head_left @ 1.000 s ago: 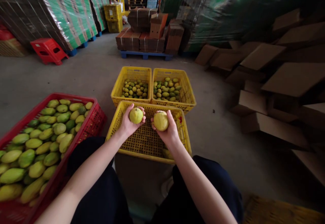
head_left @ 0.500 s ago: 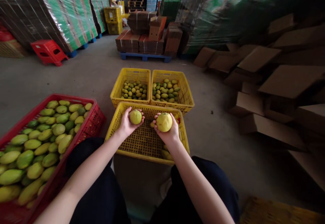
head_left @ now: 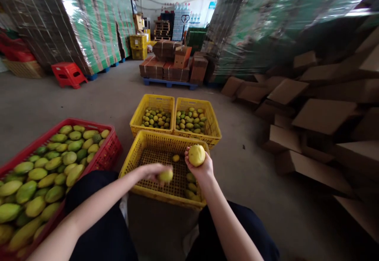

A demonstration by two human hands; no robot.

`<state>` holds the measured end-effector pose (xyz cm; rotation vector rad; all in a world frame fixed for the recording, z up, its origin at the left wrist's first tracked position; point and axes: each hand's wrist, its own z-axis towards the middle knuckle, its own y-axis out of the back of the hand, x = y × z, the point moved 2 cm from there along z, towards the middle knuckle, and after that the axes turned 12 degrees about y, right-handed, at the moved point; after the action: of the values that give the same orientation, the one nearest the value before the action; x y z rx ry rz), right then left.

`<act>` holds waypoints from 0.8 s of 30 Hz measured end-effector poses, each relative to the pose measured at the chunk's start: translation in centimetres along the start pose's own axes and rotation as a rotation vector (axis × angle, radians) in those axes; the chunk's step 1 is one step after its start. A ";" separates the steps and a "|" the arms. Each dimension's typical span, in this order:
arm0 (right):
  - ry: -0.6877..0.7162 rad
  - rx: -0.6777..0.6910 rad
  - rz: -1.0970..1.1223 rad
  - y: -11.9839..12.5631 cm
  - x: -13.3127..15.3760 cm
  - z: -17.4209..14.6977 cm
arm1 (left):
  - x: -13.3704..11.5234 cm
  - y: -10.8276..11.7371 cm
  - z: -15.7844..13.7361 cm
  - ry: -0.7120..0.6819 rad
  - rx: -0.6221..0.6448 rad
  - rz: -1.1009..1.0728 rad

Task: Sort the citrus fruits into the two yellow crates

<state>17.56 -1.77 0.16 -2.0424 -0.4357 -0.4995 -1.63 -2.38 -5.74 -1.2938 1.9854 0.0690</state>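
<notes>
My right hand (head_left: 201, 168) is palm up, with its fingers wrapped around a large yellow lemon (head_left: 197, 155) above the right side of the near yellow crate (head_left: 133, 155). Lower and over the middle of that crate, my left hand (head_left: 153, 171) is smeared by motion. A greenish-yellow lemon (head_left: 166, 175) is at its fingertips, seemingly in its grip. Inside the crate, a small yellow lemon (head_left: 176, 158) lies near the back, and several more lemons (head_left: 192, 186) line the right side, partly hidden by my right hand.
To my left stands a red crate (head_left: 111, 147) heaped with green-yellow lemons. Two yellow crates (head_left: 136, 115) (head_left: 213, 121) holding lemons touch the near crate's far side. Flattened cardboard boxes (head_left: 322, 115) pile up at right. Farther back are a red stool (head_left: 69, 74) and a blue pallet (head_left: 169, 83) of cartons.
My left hand has turned over and moved down into the crate with its lemon. My right hand still holds its lemon, slightly farther right. The view has tilted up.
</notes>
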 end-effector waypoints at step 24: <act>-0.500 0.003 -0.656 7.4 -10.9 -3.0 | 0.7 1.9 -1.9 -0.381 -0.663 1.322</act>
<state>11.37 -9.04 -9.39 -1.9824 -1.4291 -0.3555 -4.39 -2.77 -5.45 -0.0253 2.1662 1.5475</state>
